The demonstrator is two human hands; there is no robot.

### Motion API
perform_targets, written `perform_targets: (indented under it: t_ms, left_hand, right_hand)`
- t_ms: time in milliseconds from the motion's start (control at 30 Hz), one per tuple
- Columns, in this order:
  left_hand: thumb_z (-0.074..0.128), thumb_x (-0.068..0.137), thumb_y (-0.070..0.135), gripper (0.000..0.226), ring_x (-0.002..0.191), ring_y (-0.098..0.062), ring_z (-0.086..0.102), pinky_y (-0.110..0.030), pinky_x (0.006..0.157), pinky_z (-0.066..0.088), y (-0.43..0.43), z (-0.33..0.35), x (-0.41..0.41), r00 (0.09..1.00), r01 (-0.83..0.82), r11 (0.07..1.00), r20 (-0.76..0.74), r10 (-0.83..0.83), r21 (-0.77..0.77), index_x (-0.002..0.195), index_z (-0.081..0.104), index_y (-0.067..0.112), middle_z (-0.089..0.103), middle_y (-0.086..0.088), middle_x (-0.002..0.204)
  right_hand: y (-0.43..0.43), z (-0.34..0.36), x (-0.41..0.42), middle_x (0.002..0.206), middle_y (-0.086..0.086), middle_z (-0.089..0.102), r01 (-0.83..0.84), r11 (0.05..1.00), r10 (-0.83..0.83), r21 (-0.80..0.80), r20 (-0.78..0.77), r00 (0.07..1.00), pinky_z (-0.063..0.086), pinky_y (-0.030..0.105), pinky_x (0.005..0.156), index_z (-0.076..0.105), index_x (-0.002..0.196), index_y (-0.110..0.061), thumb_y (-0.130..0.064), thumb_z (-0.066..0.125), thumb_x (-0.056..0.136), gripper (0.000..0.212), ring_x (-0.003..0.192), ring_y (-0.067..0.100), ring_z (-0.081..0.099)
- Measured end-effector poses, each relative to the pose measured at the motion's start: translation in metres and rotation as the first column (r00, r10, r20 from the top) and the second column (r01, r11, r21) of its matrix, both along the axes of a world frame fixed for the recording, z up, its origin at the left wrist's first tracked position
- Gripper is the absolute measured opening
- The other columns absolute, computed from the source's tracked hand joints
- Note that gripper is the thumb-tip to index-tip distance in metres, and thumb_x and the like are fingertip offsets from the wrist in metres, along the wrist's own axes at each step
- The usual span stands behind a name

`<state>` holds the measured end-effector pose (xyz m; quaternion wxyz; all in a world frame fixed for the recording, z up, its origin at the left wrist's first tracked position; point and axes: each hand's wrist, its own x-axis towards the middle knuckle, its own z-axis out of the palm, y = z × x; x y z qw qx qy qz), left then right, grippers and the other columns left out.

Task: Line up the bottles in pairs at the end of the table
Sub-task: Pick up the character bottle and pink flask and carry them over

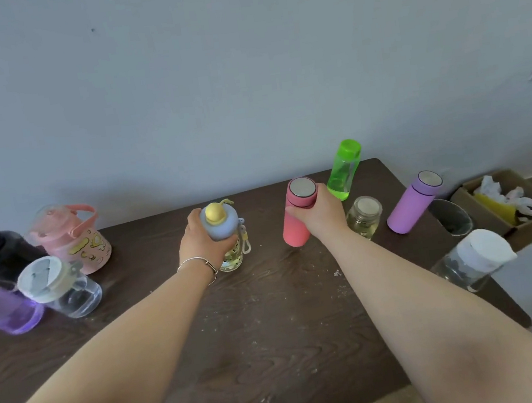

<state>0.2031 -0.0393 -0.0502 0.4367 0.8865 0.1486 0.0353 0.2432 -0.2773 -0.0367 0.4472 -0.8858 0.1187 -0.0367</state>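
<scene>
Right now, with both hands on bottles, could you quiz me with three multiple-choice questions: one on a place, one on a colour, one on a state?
1. Where does the green bottle stand?
A. far right corner of the table
B. near left edge
C. on the floor

2. What colour is the bottle in the right hand?
A. black
B. pink
C. white

3. What is the left hand doing?
A. lying flat on the table
B. gripping the blue-lidded bottle
C. hanging clear of everything

Answers: 1 A, it stands by the wall behind the pink flask. 2 B, the fingers wrap the pink flask. 3 B, the fingers close around its lid.
</scene>
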Motion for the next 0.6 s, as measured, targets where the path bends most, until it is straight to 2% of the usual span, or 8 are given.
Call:
perform_targets:
  t_ms: [300, 467, 600]
  left_hand:
    - [0.081, 0.067, 0.038, 0.079, 0.091, -0.021, 0.051, -0.032, 0.076, 0.044, 0.049, 0.018, -0.077, 0.999, -0.04, 0.999, 0.001, 0.04, 0.012, 0.132, 0.037, 0.024, 0.056, 0.0, 0.12]
    - [0.082, 0.065, 0.039, 0.078, 0.092, -0.023, 0.055, -0.033, 0.077, 0.045, 0.076, 0.019, -0.125, 0.99, -0.143, 0.989, 0.016, 0.143, 0.041, 0.128, 0.038, 0.026, 0.057, 0.0, 0.116]
    - [0.082, 0.065, 0.035, 0.072, 0.091, -0.024, 0.057, -0.033, 0.075, 0.045, 0.092, 0.021, -0.169, 0.959, -0.28, 0.96, 0.036, 0.28, 0.001, 0.124, 0.041, 0.025, 0.059, 0.002, 0.108]
  right_hand:
    - [0.044, 0.022, -0.078, 0.118, 0.0, 0.065, -0.061, 0.998, 0.061, 0.024, 0.004, 0.998, 0.043, 0.028, 0.079, 0.053, 0.119, -0.018, -0.036, 0.083, 0.071, 0.059, 0.107, 0.021, 0.061]
    - [0.07, 0.023, -0.103, 0.12, -0.001, 0.064, -0.17, 0.984, 0.171, 0.054, -0.002, 0.985, 0.044, 0.028, 0.079, 0.053, 0.122, -0.018, -0.036, 0.083, 0.072, 0.061, 0.108, 0.022, 0.061]
    - [0.093, 0.023, -0.128, 0.12, -0.002, 0.064, -0.264, 0.963, 0.266, 0.059, -0.02, 0.964, 0.046, 0.028, 0.079, 0.053, 0.121, -0.019, -0.034, 0.083, 0.072, 0.059, 0.107, 0.021, 0.061]
